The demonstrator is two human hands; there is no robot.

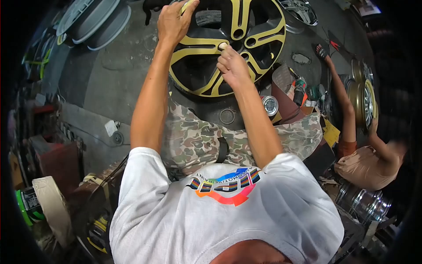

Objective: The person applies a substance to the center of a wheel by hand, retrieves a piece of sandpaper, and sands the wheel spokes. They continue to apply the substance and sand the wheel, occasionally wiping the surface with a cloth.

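A black alloy wheel rim lies flat on the floor in front of me, with yellow masking tape along its spokes. My left hand is at the rim's upper left edge, thumb and forefinger closed on a bit of yellow tape. Near the hub, my right hand is closed, pinching a small pale piece that looks like tape. Most of its fingers are curled into the palm.
Silver rims lie at the upper left. On the right stand a can, a green and red power tool and brown sheets. A tape ring is by my legs. Another person sits at far right, one hand on a wheel.
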